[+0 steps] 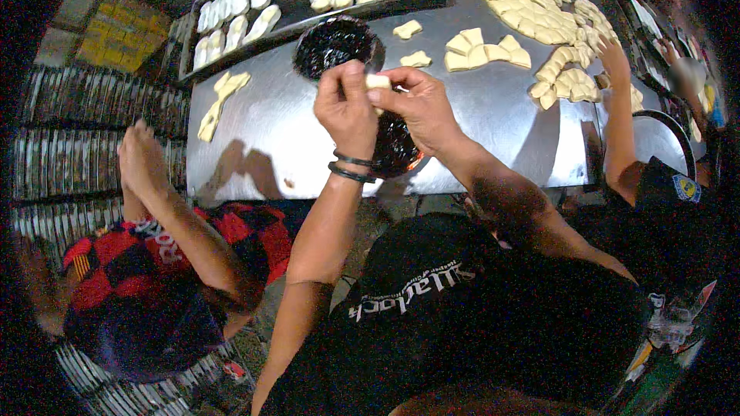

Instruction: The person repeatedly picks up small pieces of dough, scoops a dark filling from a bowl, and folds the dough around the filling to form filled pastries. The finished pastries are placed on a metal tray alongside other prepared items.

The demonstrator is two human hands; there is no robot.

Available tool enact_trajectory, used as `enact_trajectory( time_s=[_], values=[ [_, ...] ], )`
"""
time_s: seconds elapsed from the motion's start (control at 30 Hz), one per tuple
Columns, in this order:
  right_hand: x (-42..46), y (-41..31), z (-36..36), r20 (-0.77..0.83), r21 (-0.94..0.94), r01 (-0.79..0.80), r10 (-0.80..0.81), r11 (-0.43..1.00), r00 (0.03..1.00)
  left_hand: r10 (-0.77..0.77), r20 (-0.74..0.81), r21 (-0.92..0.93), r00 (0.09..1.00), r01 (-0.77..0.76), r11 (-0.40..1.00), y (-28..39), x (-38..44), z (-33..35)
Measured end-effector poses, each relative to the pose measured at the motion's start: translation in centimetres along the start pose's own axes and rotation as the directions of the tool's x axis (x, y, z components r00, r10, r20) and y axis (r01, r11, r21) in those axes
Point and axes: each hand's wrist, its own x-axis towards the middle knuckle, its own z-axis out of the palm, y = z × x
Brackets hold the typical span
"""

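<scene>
My left hand, with two black bands at its wrist, is raised over the metal table with its fingers curled. Close beside it, my right hand pinches a small pale dough piece between thumb and fingers. The two hands meet at this piece, and the left fingertips grip its near side. Just behind them stands a round bowl of dark, glossy filling. A second mass of dark filling lies below the hands, partly hidden by them. Two loose dough pieces rest beyond my right hand.
A dark baking tray at the back holds rows of pale shaped pieces. Cut dough portions spread across the right side. At left lies a dough strip. Co-workers' hands are at left and at the right-hand dough.
</scene>
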Motion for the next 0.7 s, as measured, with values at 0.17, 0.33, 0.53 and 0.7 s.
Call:
enact_trajectory(
  time_s=[0.17,0.33,0.53,0.7],
  values=[
    [-7.0,3.5,5.1,0.321,0.025,-0.037,0.027,0.999,0.947,-0.018,-0.138,-0.087,0.990,0.006,0.996,0.4,-6.0,-9.7],
    [-13.7,7.5,6.4,0.515,-0.052,-0.370,0.342,0.928,0.786,-0.157,0.059,0.122,0.986,0.149,0.981,-0.4,-13.2,-18.3],
    [-19.4,7.8,8.0,0.721,-0.256,-0.757,0.640,0.601,0.265,0.184,0.410,0.325,0.893,-0.332,0.885,-3.6,-17.1,-22.5],
    [-18.3,8.5,6.4,0.634,-0.320,-0.547,0.604,0.773,0.483,0.047,0.121,0.144,0.992,-0.064,0.987,-3.8,-18.7,-22.5]
  ],
)
